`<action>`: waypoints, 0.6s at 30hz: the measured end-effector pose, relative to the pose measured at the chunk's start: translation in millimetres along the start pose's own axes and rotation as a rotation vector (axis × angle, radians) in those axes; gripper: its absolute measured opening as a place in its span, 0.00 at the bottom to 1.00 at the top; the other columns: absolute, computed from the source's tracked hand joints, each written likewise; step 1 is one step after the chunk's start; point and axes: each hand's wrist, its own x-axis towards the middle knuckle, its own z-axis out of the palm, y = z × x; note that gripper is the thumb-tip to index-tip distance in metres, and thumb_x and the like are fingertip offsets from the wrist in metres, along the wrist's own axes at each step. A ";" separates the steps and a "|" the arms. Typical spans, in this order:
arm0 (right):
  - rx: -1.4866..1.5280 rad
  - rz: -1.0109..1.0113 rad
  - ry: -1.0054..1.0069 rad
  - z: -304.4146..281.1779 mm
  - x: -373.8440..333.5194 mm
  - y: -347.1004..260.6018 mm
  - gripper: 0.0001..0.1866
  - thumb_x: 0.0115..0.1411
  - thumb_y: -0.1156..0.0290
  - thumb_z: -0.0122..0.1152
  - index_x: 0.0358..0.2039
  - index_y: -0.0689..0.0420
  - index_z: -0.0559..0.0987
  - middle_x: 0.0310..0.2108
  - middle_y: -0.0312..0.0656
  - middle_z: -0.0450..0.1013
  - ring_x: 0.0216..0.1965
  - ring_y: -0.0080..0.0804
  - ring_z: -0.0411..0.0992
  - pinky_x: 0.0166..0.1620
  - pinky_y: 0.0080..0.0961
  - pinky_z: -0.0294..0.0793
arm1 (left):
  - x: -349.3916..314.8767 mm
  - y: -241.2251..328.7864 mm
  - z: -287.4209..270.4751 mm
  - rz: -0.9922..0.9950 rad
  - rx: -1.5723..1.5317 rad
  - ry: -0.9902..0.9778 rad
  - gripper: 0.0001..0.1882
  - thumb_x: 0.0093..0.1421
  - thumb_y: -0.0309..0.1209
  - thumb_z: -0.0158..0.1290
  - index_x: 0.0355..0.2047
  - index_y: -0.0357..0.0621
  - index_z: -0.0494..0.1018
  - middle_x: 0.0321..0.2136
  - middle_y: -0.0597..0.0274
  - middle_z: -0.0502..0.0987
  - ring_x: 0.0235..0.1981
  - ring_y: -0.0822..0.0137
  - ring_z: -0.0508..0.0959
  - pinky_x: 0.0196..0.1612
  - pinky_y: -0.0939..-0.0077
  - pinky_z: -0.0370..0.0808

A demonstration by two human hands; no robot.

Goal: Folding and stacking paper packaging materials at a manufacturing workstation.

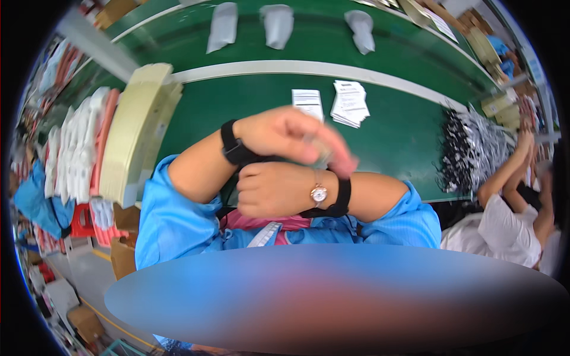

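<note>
My two forearms cross in front of my chest, above the green table (237, 107). My left hand (291, 136) comes in from the left with a black band (233, 144) on its wrist. It is blurred, and its fingers reach across to my right wrist. That wrist carries a small round watch (319, 193) and a black band (342, 196). My right hand (270, 190) lies under the left one, curled into a fist beside the left wrist band. Whether the left fingers hold anything is lost in the blur.
Two stacks of white paper slips (349, 102) lie on the table beyond my hands, with grey pouches (277, 24) further back. A tall stack of cream flat cartons (136, 130) stands at the left. A heap of black and silver bags (475, 148) lies at the right, beside a co-worker in white (510, 225).
</note>
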 end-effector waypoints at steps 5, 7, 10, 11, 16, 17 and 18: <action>0.004 0.034 -0.151 6.1 -5.6 2.6 0.06 0.45 0.68 0.53 0.24 0.55 0.71 0.23 0.36 0.67 0.32 0.32 0.69 0.40 0.28 0.68 | -2.7 -18.7 -25.7 -0.096 0.155 0.506 0.12 0.60 0.24 0.51 0.45 0.36 0.72 0.42 0.59 0.77 0.46 0.71 0.75 0.50 0.76 0.71; 0.109 0.061 -0.182 7.0 -5.2 -1.4 0.06 0.46 0.70 0.56 0.25 0.56 0.72 0.24 0.37 0.68 0.34 0.33 0.69 0.40 0.30 0.69 | -10.6 -8.4 -28.6 -0.274 0.110 0.321 0.12 0.60 0.25 0.51 0.44 0.37 0.72 0.41 0.60 0.77 0.45 0.71 0.76 0.50 0.76 0.71; 0.213 0.096 -0.184 8.4 -5.6 7.8 0.05 0.47 0.71 0.57 0.27 0.56 0.74 0.25 0.38 0.69 0.34 0.35 0.70 0.38 0.31 0.70 | -27.7 10.2 -28.1 -0.271 0.323 0.366 0.12 0.59 0.25 0.51 0.44 0.38 0.73 0.41 0.61 0.77 0.44 0.71 0.76 0.49 0.77 0.72; 0.264 0.141 -0.190 9.9 -8.4 11.8 0.05 0.48 0.72 0.58 0.28 0.56 0.74 0.25 0.38 0.69 0.34 0.36 0.70 0.38 0.32 0.70 | -31.3 14.1 -28.7 -0.268 0.413 0.365 0.12 0.59 0.25 0.51 0.44 0.38 0.73 0.40 0.61 0.77 0.44 0.72 0.76 0.49 0.77 0.72; 0.460 0.352 -0.020 37.0 -27.4 46.8 0.04 0.52 0.72 0.59 0.29 0.56 0.78 0.27 0.40 0.71 0.33 0.38 0.70 0.39 0.32 0.71 | -82.3 50.8 -36.1 -0.348 0.656 0.553 0.16 0.60 0.28 0.53 0.48 0.41 0.70 0.46 0.60 0.75 0.48 0.68 0.74 0.53 0.73 0.70; 0.541 0.408 0.011 39.3 -29.6 51.1 0.04 0.53 0.72 0.59 0.30 0.56 0.78 0.27 0.40 0.72 0.34 0.38 0.71 0.39 0.32 0.71 | -93.2 58.0 -36.8 -0.405 0.981 0.631 0.19 0.58 0.31 0.55 0.49 0.43 0.69 0.47 0.57 0.74 0.49 0.63 0.74 0.54 0.69 0.69; 0.623 0.464 0.041 40.0 -30.7 52.9 0.05 0.54 0.72 0.59 0.31 0.56 0.79 0.28 0.40 0.72 0.34 0.38 0.71 0.40 0.31 0.71 | -104.7 65.4 -36.5 -0.459 1.308 0.700 0.22 0.56 0.33 0.56 0.51 0.44 0.68 0.48 0.55 0.73 0.50 0.59 0.73 0.55 0.65 0.68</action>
